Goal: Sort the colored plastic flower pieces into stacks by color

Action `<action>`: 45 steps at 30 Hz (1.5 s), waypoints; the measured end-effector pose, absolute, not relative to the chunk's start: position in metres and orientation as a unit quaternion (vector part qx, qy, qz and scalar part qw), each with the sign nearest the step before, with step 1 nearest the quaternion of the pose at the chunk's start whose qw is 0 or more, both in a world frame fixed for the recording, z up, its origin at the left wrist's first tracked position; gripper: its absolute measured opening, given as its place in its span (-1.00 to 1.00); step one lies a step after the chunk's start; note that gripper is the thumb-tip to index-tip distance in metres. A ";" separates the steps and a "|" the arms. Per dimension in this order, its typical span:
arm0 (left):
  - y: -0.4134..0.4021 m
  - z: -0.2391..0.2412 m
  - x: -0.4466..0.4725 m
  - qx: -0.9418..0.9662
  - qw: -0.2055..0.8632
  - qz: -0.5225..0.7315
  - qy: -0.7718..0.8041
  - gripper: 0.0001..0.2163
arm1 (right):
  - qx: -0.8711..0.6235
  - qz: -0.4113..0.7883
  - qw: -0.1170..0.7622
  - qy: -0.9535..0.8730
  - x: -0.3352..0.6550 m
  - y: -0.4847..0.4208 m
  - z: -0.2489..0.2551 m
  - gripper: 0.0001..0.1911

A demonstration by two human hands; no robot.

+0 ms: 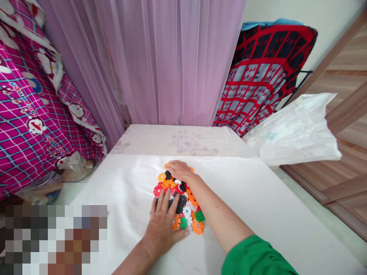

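Observation:
A pile of colourful notched plastic discs (187, 211), like interlocking snowflake pieces, lies on the white-covered table. Orange, red, black, white, green and yellow pieces overlap in it. Over the near left part of the pile my left hand (161, 225) rests with fingers spread, covering some discs. My right hand (180, 170) reaches across the far end, its fingers stretched to the left on top of the pieces. An orange disc (198, 227) and a green one (200, 216) show at the near right edge, beside my right forearm.
The white tablecloth (235, 191) surrounds the pile, with a flowered strip (186, 141) at the back. A white plastic bag (298, 130) hangs by the right edge. Behind stands a purple curtain (177, 61). Pink patterned cloth (34, 103) is at left, red-black cloth (258, 76) at right.

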State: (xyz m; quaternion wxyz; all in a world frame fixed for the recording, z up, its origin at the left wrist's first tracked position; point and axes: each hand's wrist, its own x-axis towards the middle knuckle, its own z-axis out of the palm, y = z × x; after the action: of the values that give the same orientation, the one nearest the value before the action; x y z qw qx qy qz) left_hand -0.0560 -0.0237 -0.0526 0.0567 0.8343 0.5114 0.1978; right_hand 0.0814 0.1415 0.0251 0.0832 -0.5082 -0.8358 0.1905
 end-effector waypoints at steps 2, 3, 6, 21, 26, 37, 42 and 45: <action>-0.013 -0.048 -0.044 0.844 0.060 0.200 0.494 -0.20 | -0.492 0.218 0.126 -0.833 0.100 0.127 0.024 -0.61; -0.003 -0.043 -0.037 0.851 0.065 0.195 0.483 -0.30 | -0.503 0.224 0.154 -0.821 0.111 0.120 0.025 -0.61; 0.033 -0.022 -0.019 0.853 0.083 0.161 0.490 -0.39 | -0.586 0.202 0.246 -0.745 0.149 0.096 0.026 -0.60; -0.019 -0.020 -0.071 0.811 0.011 0.053 0.583 -0.35 | -0.627 0.110 0.162 -0.754 0.120 0.011 -0.006 -0.41; -0.028 -0.035 -0.082 0.825 0.000 0.086 0.559 -0.33 | -0.514 0.160 0.180 -0.823 0.100 0.051 0.016 -0.66; 0.084 0.018 -0.076 0.784 0.069 0.012 0.616 -0.38 | -0.591 0.130 0.087 -0.791 0.083 0.101 0.024 -0.51; 0.058 0.004 -0.099 0.791 0.052 0.025 0.609 -0.30 | -0.541 0.116 0.097 -0.827 0.123 0.076 0.011 -0.52; 0.024 -0.005 -0.114 0.791 0.038 0.028 0.610 -0.26 | -0.583 0.089 0.117 -0.799 0.152 0.060 0.006 -0.56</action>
State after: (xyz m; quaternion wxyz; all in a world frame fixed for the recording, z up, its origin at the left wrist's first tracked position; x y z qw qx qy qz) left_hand -0.1135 0.0240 -0.0052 0.0375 0.7907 0.6104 0.0282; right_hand 0.1523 0.0598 0.0062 0.1173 -0.5829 -0.7991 0.0889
